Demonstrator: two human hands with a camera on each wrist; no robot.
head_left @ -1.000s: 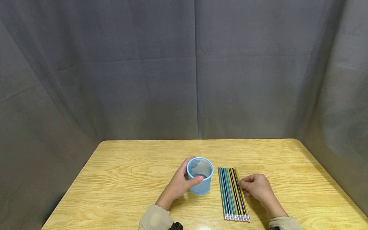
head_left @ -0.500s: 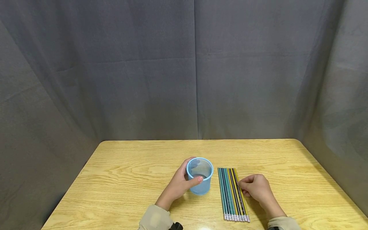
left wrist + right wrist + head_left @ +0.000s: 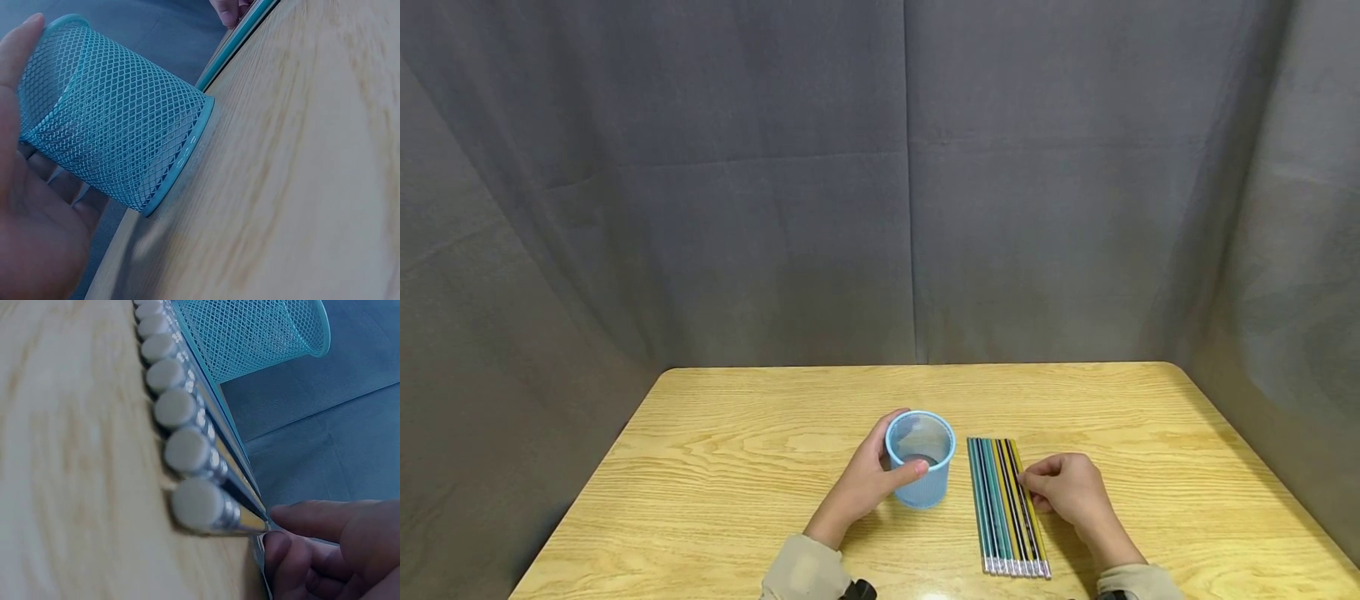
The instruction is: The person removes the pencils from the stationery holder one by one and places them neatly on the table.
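A light blue mesh pencil cup (image 3: 925, 490) stands upright on the table, and my left hand (image 3: 867, 477) grips it from the left. Its thumb lies across the near rim, with the other fingers behind. In the left wrist view the mesh cup (image 3: 125, 112) shows nothing inside. To its right lies a tight row of pencils (image 3: 1000, 508), teal, black and yellow, eraser ends toward me. My right hand (image 3: 1071, 493) pinches the outermost yellow pencil (image 3: 1039, 542) at the row's right side. Close up, thumb and finger meet at that yellow pencil (image 3: 250, 519), beyond its white eraser.
The wooden table (image 3: 737, 467) extends around the cup and pencils. A grey curtain (image 3: 775, 208) hangs behind the table and along both sides. A narrow strip of table separates the cup from the pencil row.
The tip of the outermost yellow pencil has swung left, in against the row. My right hand has shifted slightly left with it. My left hand and the cup stay put.
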